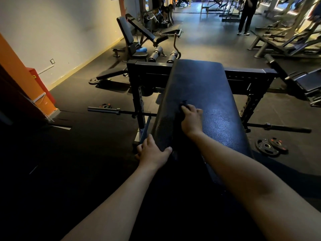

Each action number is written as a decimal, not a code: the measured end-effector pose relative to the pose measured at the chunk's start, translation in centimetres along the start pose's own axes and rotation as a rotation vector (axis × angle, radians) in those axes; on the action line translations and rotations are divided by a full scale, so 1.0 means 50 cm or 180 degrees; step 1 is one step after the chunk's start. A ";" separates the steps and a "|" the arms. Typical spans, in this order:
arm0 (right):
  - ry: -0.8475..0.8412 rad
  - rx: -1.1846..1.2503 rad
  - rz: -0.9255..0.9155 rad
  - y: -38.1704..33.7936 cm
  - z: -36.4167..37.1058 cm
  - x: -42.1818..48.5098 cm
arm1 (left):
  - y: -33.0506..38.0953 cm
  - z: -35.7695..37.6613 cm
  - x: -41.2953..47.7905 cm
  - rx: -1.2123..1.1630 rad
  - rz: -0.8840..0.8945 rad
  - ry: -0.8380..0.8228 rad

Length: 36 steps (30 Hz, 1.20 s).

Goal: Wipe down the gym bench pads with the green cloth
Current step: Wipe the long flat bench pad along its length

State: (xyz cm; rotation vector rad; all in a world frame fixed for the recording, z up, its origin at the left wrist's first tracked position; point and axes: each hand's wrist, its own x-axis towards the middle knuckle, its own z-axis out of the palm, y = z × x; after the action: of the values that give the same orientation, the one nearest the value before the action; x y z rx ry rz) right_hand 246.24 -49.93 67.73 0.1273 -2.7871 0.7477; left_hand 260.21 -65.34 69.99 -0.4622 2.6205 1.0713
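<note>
The long black pebbled-vinyl bench-pad worktop (217, 101) runs away from the viewer, with a pale sheen of light on its right half. The right hand (191, 119) rests on its top, left of the midline and about halfway along, fingers curled round a small dark bunched cloth (183, 103) and pressing it onto the vinyl; only a bit of the cloth shows beyond the knuckles, and its colour cannot be read in the dim light. The left hand (152, 152) clasps the near left corner of the worktop, thumb against the near end and fingers curled over the left side. Under the worktop's far half stands a black steel rack frame with rows of holes (137, 84), its crossbeam spanning behind the pad on both sides. A long steel barbell (104, 109) lies on the black rubber floor (86, 136) across the line of the worktop, passing beneath it and showing on both sides. A small black weight plate with red marks (105, 106) lies just beside the bar's left end, and two larger black weight plates with red marks (267, 146) overlap on the floor to the right of the worktop. Beyond the frame are two grey foam roller pads (155, 55) and a black adjustable bench with an upright back (126, 37) near the pale wall. An orange pillar (17, 66) stands at the left edge. Far off, a person in dark clothes (246, 14) stands among other machines.
</note>
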 end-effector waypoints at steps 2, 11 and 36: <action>-0.0169 -0.0141 0.0395 -0.013 -0.008 0.021 | 0.000 0.003 0.002 -0.0008 0.0016 -0.0002; -0.1125 0.0679 -0.0540 -0.118 -0.019 -0.063 | 0.012 -0.001 -0.012 -0.0063 0.0010 -0.0016; -0.1409 0.0206 -0.0939 -0.126 -0.032 -0.109 | -0.007 -0.017 -0.012 -0.0651 0.0075 -0.0074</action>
State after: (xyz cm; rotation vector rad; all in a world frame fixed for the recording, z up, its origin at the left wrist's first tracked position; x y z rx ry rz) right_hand 252.76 -54.44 70.68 0.7857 -3.0413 0.8129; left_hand 260.79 -66.09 70.57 -0.4597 2.5133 1.3514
